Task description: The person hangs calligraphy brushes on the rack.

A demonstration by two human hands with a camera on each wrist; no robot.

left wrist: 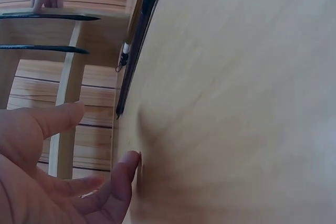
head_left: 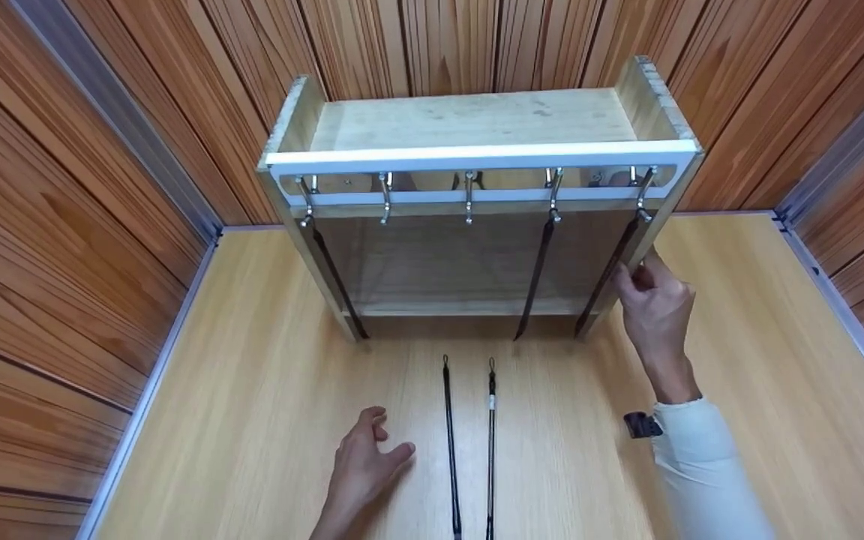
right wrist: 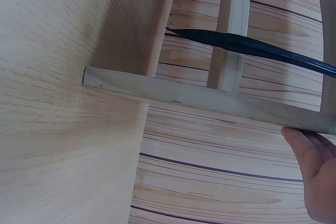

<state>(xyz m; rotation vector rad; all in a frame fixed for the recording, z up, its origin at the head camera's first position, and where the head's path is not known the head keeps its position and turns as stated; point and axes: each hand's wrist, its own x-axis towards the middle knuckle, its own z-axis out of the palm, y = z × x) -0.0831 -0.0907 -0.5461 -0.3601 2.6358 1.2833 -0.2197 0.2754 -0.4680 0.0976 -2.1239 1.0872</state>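
Note:
A wooden rack [head_left: 469, 120] stands at the back of the table, with a white rail [head_left: 432, 159] of metal hooks along its front. Three dark calligraphy brushes hang tips down: one at the left end [head_left: 340, 281], one [head_left: 535, 277] on the second hook from the right, one [head_left: 603, 281] at the right end. Two more, a left brush [head_left: 451, 450] and a right brush [head_left: 491, 442], lie on the table with hanging loops toward the rack. My right hand [head_left: 657, 307] grips the rack's right side post [right wrist: 210, 100]. Left of the lying brushes, my left hand [head_left: 364, 457] hovers with fingers apart, holding nothing.
Wood-patterned panels [head_left: 72, 247] enclose the table at the left, back and right. Metal strips [head_left: 154, 375] edge the tabletop [head_left: 252, 420]. A dark device [head_left: 642, 425] is strapped at my right wrist.

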